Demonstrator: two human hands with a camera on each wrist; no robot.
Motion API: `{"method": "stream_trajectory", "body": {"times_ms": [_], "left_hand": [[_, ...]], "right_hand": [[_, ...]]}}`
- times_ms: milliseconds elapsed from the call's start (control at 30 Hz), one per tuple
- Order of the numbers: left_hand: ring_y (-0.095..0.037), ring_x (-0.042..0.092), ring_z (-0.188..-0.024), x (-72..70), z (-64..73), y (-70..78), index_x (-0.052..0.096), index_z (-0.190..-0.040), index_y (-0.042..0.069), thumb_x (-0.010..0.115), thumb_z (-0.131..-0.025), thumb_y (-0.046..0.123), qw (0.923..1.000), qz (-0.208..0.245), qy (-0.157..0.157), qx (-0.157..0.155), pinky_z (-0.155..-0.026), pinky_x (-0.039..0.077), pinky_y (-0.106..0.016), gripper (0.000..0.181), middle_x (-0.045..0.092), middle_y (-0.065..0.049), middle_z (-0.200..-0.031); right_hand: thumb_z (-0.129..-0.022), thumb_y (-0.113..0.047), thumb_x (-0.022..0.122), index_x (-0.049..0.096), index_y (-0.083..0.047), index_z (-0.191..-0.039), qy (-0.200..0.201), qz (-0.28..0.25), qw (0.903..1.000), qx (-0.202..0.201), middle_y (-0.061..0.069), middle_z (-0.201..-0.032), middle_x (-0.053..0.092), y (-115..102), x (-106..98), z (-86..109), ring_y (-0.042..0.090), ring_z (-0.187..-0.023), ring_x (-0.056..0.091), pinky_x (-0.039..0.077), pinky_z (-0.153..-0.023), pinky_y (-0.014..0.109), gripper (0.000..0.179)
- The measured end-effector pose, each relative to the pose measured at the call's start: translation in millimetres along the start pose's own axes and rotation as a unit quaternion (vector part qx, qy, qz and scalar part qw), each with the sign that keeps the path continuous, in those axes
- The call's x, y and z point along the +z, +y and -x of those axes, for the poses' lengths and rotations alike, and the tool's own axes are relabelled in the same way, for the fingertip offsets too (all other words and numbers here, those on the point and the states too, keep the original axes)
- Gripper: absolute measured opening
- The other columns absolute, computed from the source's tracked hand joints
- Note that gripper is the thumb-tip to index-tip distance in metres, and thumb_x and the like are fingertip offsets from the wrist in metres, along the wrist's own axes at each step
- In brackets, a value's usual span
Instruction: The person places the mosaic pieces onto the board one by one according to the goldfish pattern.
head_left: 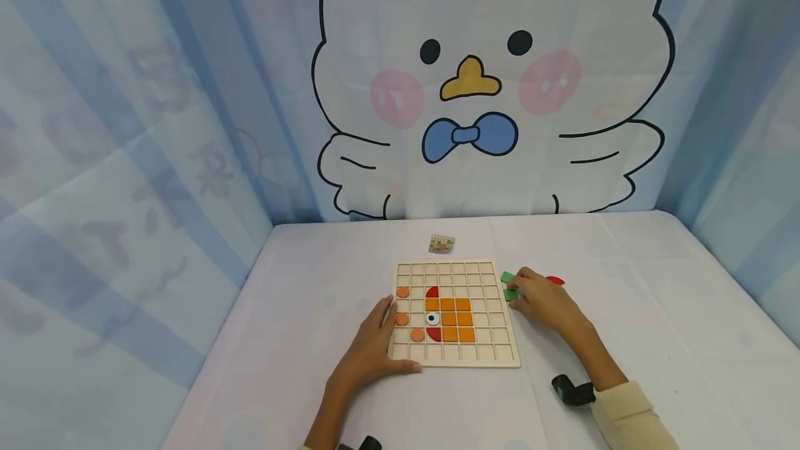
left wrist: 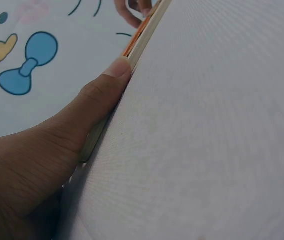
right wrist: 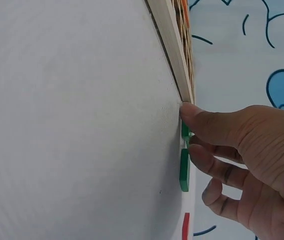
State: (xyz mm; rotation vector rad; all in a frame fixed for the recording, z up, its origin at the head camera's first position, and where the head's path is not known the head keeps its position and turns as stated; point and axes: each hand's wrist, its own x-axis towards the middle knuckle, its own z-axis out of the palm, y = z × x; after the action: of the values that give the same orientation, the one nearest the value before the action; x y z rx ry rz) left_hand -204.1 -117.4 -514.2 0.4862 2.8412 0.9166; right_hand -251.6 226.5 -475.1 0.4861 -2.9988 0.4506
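A pale wooden grid board [head_left: 494, 353] lies flat on the table. Orange square tiles [head_left: 448, 319], red rounded tiles [head_left: 432, 292], a white eye tile [head_left: 432, 319] and several light-orange discs [head_left: 417, 335] sit in its cells. My left hand [head_left: 369, 351] steadies the board's near left corner, fingers along the left side and thumb at the front edge. Beside the board's right edge, my right hand [head_left: 545, 299] pinches a green tile [right wrist: 184, 129] between thumb and fingertips. A second green tile [right wrist: 184, 170] lies close to those fingers. The hand partly hides both in the head view.
Behind the right hand lies a red piece [head_left: 555, 280], partly covered. A small patterned packet [head_left: 442, 244] rests beyond the board's far edge. Curtains with a cartoon print [head_left: 469, 179] enclose the white-covered table [head_left: 300, 276] at the back and sides.
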Motion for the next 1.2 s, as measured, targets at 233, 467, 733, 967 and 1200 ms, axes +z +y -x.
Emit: {"method": "stream_trajectory", "body": {"times_ms": [233, 467, 733, 967, 1200], "left_hand": [[-0.030, 0.021, -0.149, -0.5, -1.0, 0.2, 0.017, -0.158, 0.013, 0.076, -0.060, 0.074, 1.0000, -0.005, 0.003, -0.002, -0.117, 0.030, -0.051, 0.129, 0.011, -0.005, -0.165], [-0.029, 0.020, -0.149, -0.9, -1.2, -0.6, 0.016, -0.158, 0.013, 0.077, -0.060, 0.073, 1.0000, -0.002, 0.002, -0.002, -0.117, 0.029, -0.051, 0.130, 0.011, -0.005, -0.165], [-0.030, 0.020, -0.149, -1.4, -1.0, -0.4, 0.017, -0.157, 0.011, 0.076, -0.060, 0.074, 1.0000, -0.005, 0.003, 0.002, -0.118, 0.029, -0.051, 0.130, 0.011, -0.006, -0.165], [-0.030, 0.021, -0.149, -2.1, -0.9, -1.4, 0.018, -0.157, 0.012, 0.078, -0.060, 0.072, 1.0000, 0.004, 0.002, -0.003, -0.118, 0.028, -0.052, 0.129, 0.011, -0.006, -0.165], [-0.031, 0.021, -0.149, 1.0, -1.0, -3.3, 0.018, -0.157, 0.011, 0.078, -0.061, 0.072, 0.9999, 0.016, -0.001, 0.002, -0.118, 0.028, -0.052, 0.128, 0.011, -0.007, -0.164]], "right_hand": [[-0.084, -0.017, 0.077, 0.072, -0.005, -0.100, -0.029, -0.023, 0.9993, 0.007, 0.004, -0.100, 0.063, 3, -4, -5.1, 0.015, -0.080, 0.055, 0.052, -0.072, 0.033, 0.021], [-0.084, -0.020, 0.077, 0.071, -0.005, -0.098, -0.034, 0.002, 0.9992, -0.021, 0.000, -0.091, 0.060, 6, -7, -5.0, 0.010, -0.073, 0.050, 0.046, -0.064, 0.026, 0.021], [-0.084, -0.023, 0.078, 0.069, -0.006, -0.096, 0.000, 0.045, 0.9983, -0.038, -0.001, -0.090, 0.059, 8, -8, -6.1, 0.009, -0.071, 0.050, 0.048, -0.064, 0.026, 0.022], [-0.084, -0.025, 0.077, 0.070, -0.007, -0.098, 0.021, 0.047, 0.9958, -0.076, 0.001, -0.095, 0.060, -1, -11, -16.8, 0.007, -0.069, 0.048, 0.046, -0.059, 0.024, 0.024], [-0.085, -0.024, 0.076, 0.070, -0.008, -0.100, 0.010, 0.050, 0.9939, -0.098, 0.000, -0.095, 0.059, -13, -6, -30.0, 0.007, -0.071, 0.050, 0.048, -0.061, 0.024, 0.023]]}}
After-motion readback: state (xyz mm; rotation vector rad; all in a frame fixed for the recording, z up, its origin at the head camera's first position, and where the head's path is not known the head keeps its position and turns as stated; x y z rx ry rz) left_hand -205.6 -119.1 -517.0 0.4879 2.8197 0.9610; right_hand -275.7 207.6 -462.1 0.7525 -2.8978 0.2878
